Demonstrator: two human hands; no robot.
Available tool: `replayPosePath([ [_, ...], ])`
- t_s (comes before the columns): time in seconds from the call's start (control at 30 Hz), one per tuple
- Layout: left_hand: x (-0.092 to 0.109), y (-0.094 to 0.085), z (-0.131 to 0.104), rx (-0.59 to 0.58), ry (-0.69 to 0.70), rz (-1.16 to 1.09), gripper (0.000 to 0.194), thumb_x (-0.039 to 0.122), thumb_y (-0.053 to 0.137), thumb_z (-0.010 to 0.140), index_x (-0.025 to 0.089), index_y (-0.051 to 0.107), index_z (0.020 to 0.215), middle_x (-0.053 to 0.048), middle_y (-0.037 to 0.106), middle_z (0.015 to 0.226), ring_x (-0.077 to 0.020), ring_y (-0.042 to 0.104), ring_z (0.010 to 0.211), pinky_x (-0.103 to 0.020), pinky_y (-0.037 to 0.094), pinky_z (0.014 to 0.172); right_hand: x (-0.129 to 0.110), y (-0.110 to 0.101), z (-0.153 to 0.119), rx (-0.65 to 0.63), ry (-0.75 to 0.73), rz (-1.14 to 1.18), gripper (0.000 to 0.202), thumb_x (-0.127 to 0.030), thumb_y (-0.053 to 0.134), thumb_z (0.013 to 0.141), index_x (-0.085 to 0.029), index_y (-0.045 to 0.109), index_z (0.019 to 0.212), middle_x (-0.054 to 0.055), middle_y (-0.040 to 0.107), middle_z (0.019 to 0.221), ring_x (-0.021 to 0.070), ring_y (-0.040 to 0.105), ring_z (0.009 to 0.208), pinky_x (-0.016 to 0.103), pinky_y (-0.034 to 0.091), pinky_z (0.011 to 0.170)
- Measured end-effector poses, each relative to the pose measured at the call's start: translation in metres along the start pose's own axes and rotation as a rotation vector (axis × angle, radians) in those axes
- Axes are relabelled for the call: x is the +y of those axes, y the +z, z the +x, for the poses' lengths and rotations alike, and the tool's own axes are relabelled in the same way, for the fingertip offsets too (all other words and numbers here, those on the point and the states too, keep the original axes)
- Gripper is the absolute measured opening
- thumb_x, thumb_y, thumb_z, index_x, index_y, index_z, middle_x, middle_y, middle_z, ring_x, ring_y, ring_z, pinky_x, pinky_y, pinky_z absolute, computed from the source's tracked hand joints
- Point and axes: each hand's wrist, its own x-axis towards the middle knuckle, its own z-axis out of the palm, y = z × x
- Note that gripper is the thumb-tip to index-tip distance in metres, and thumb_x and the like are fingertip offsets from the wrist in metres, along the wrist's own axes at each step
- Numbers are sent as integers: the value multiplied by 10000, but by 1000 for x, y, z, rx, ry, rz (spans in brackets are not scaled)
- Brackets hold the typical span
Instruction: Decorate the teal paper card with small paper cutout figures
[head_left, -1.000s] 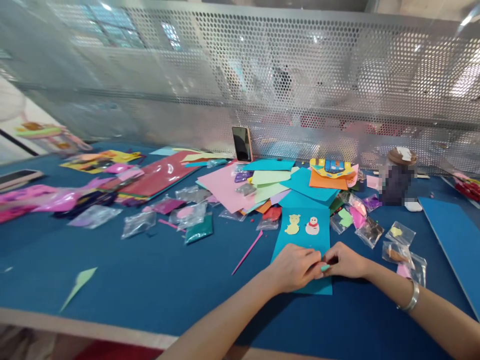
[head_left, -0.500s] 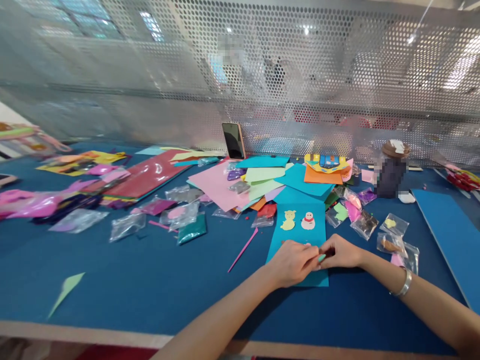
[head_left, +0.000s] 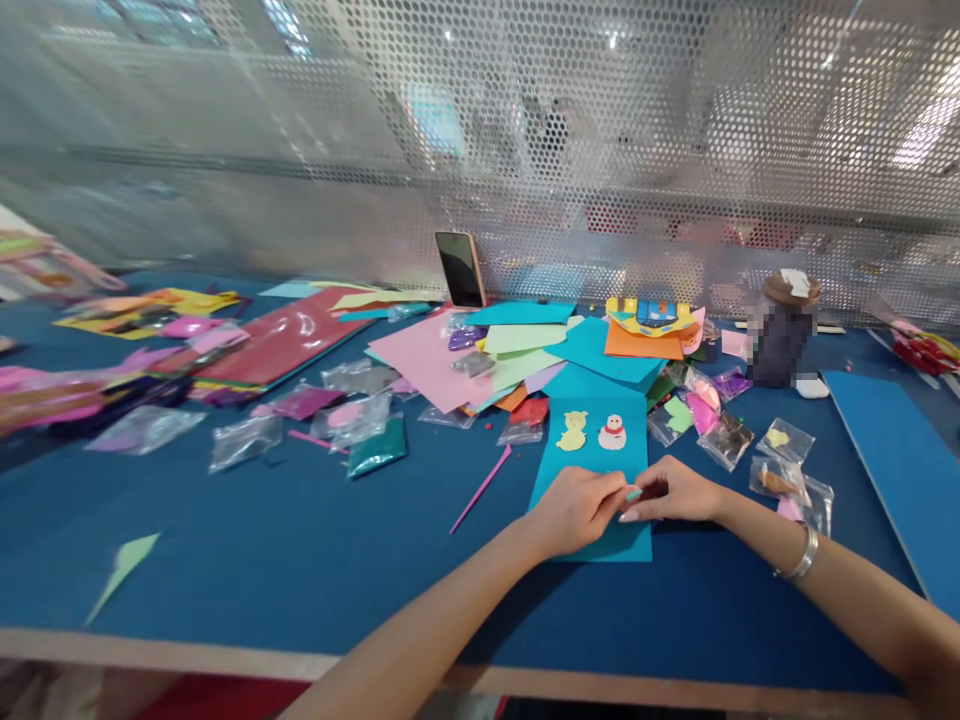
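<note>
A turquoise paper card (head_left: 634, 545) lies in front of me with a yellow clay bear (head_left: 574, 431) and a pink clay snowman with a red scarf (head_left: 613, 436) on its upper half. Over the lower half, my left hand (head_left: 576, 508) is closed, its fingertips pinched together. My right hand (head_left: 676, 490) meets it from the right, thumb and fingers also pinched. Whatever is between the fingertips is too small and covered to make out. Left of the card lies a thin pink plastic stick (head_left: 480, 488).
Behind the card are coloured paper sheets (head_left: 424, 355), a yellow toy-like pack (head_left: 649, 315) and a propped phone (head_left: 460, 270). Small clay bags (head_left: 379, 445) lie on both sides. A dark cup (head_left: 784, 340) and blue board (head_left: 885, 450) stand right. A perforated metal screen (head_left: 525, 120) closes the back.
The thumb and fingers of my right hand have shifted slightly at the left fingertips. At the far left, a blurred shape, perhaps another person's hand, has come in over the pink bags.
</note>
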Motion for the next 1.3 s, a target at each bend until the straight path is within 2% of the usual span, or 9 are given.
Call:
replayPosePath([
  [0.23, 4, -11, 3, -26, -104, -176, 431, 358, 217, 902, 161, 461, 606, 32, 410, 487, -85, 385, 444, -207, 244, 469, 2, -5, 0, -14, 12, 9, 330, -401, 639, 681, -85, 669, 768, -33, 479, 430, 49, 382, 382, 178, 282, 381],
  [0.37, 5, -16, 3, -58, -109, -232, 410, 396, 291, 889, 157, 487, 618, 43, 409, 491, -69, 376, 445, -193, 247, 463, 3, -5, -1, -6, 25, 30, 342, -416, 629, 692, -86, 665, 775, -40, 464, 421, 45, 377, 361, 174, 276, 363],
  [0.53, 3, -15, 3, 7, -150, -262, 368, 363, 310, 886, 152, 456, 622, 51, 355, 480, -63, 316, 433, -195, 238, 454, 0, -1, 0, 101, 8, 101, 320, -403, 636, 694, -92, 623, 766, -34, 492, 491, 51, 420, 383, 171, 320, 369],
  [0.63, 2, -15, 3, 17, -149, -271, 351, 344, 307, 885, 149, 449, 630, 49, 361, 494, -61, 315, 440, -197, 233, 456, -1, -2, 0, 120, -11, 181, 310, -372, 646, 687, -95, 605, 821, -29, 513, 541, 63, 467, 410, 182, 374, 403],
  [0.77, 1, -17, 2, -6, -115, -249, 396, 359, 314, 881, 150, 435, 568, 51, 329, 467, -62, 301, 434, -201, 221, 454, 0, -5, 0, 50, -15, 209, 317, -371, 659, 663, -88, 609, 799, -13, 537, 561, 71, 482, 410, 191, 386, 404],
  [0.87, 0, -19, 1, -28, -83, -247, 408, 361, 320, 880, 148, 461, 562, 45, 361, 466, -62, 333, 439, -197, 230, 457, 0, -5, 0, 74, -7, 192, 354, -399, 663, 655, -99, 606, 834, -10, 554, 593, 68, 477, 414, 188, 388, 395],
  [1.0, 0, -19, 1, -22, -106, -233, 396, 386, 342, 864, 148, 502, 591, 42, 399, 464, -63, 347, 430, -192, 238, 453, 1, -2, 0, 109, -34, 75, 347, -444, 634, 680, -100, 626, 723, -20, 518, 508, 59, 452, 393, 178, 355, 383],
  [1.13, -1, -20, 2, 8, -208, -236, 326, 439, 437, 810, 150, 562, 726, 64, 377, 437, -59, 332, 398, -182, 231, 434, 3, 1, 0, 181, -29, 120, 371, -468, 666, 630, -106, 588, 607, -35, 479, 444, 56, 420, 353, 177, 324, 351],
  [1.3, 0, -20, 3, -12, -127, -235, 355, 388, 433, 824, 138, 520, 588, 41, 424, 469, -53, 353, 434, -179, 240, 450, 5, 2, 1, 248, -36, 150, 363, -460, 655, 646, -112, 568, 595, -36, 471, 412, 64, 428, 349, 179, 323, 357],
])
